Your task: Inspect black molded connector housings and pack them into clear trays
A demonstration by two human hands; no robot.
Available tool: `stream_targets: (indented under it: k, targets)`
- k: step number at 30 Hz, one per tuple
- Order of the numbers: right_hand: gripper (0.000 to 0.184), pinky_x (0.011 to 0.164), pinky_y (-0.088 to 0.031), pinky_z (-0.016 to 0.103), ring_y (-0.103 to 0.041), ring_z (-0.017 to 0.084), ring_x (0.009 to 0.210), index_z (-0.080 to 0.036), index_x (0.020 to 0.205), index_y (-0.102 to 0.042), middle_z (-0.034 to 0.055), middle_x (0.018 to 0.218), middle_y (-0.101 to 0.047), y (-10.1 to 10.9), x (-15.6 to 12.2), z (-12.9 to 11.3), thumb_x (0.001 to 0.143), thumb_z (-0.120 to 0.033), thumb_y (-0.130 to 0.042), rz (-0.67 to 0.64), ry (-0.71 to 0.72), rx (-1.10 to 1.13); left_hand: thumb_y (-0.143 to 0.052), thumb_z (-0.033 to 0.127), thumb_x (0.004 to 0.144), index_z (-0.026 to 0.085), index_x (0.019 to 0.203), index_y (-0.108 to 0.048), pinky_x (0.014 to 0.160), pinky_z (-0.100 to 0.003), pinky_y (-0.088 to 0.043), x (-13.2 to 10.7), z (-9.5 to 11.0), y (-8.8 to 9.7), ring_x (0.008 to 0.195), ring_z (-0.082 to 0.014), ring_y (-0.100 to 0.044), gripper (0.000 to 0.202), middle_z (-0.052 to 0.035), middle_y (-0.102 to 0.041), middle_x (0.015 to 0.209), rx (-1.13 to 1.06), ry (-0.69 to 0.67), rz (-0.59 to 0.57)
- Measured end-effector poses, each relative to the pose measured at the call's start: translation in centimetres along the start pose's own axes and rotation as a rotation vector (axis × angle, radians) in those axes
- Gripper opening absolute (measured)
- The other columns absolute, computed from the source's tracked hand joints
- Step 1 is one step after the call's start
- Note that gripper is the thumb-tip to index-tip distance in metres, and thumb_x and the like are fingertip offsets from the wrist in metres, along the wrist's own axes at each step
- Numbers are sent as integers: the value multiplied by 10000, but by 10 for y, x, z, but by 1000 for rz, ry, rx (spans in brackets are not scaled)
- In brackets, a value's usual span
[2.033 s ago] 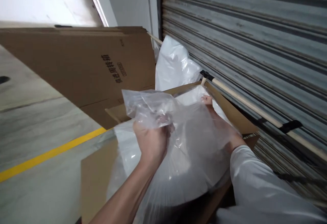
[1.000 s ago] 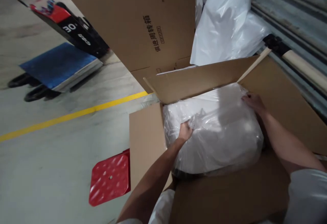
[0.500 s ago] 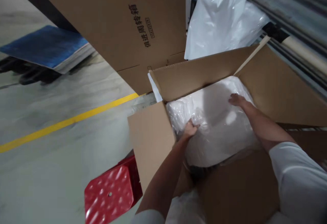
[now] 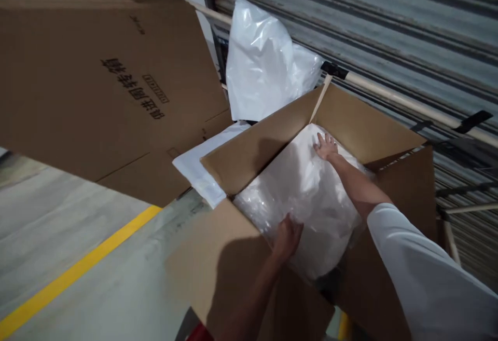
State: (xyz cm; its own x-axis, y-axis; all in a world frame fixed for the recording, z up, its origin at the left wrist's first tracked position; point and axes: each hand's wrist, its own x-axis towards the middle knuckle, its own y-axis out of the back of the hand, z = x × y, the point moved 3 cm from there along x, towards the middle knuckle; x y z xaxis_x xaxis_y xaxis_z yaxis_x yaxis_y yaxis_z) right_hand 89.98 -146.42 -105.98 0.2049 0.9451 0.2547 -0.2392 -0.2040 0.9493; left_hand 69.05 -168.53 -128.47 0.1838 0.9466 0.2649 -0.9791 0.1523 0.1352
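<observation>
A large open cardboard box [image 4: 361, 128] stands in front of me with its flaps up. Inside lies a bulky bundle wrapped in clear plastic [image 4: 307, 195]. My left hand [image 4: 287, 238] presses on the near left side of the bundle, fingers curled against the plastic. My right hand [image 4: 326, 147] lies flat on the far top of the bundle, fingers spread, close to the box's far corner.
Big flattened cartons [image 4: 97, 81] lean at the left behind the box. A white plastic bag [image 4: 264, 66] stands against the metal roller shutter [image 4: 389, 24]. A wooden pole [image 4: 408, 103] runs along the shutter. A yellow line [image 4: 78, 273] crosses the concrete floor.
The plastic bundle, held up above the box two seconds ago, now sits down inside it. Both hands stayed on it; my view has swung, hiding the red stool and blue cart.
</observation>
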Motion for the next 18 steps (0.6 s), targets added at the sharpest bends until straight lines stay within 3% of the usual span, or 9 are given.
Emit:
stream_targets:
  k: [4,7,12,15,18]
  targets:
    - [839,1284,-161,692,-50,455,1649,-257,1737,-26,135,1804,20,-11,6,-2,1035,-694,-162,-76,-80,68,-560,388,1004,150,1074,-662,818,-352,-562,-66,14,-16,915,-263,-726,269,-136,-757,987,-145,-87,34]
    - [882,1294,-30,693,62,462,1645,-277,1734,3,114,1800,99,-12,1,16,1009,-748,-175,-57,-58,65,-538,371,1028,152,1075,-671,828,-343,-556,-100,47,-32,922,-248,-720,261,-136,-757,1023,-215,-103,3]
    - [880,1311,-46,654,48,429,1655,-306,1728,30,102,1804,79,-13,-10,72,1001,-771,-143,-101,-64,60,-569,331,1019,149,1110,-656,866,-342,-542,-105,107,-66,968,-247,-719,221,-126,-745,1027,-283,-149,-66]
    - [883,1314,-47,646,40,422,1657,-298,1729,35,101,1804,76,-15,-17,97,1001,-773,-118,-106,-59,60,-567,327,1022,151,1079,-662,826,-324,-535,-102,127,-86,928,-238,-715,207,-116,-739,989,-323,-139,-139]
    - [886,1314,-80,645,2,421,1659,-313,1731,10,95,1809,36,-5,-18,113,996,-787,-131,-105,-40,67,-549,335,1041,159,1129,-676,874,-327,-534,-102,139,-100,994,-241,-714,234,-124,-749,1060,-362,-131,-146]
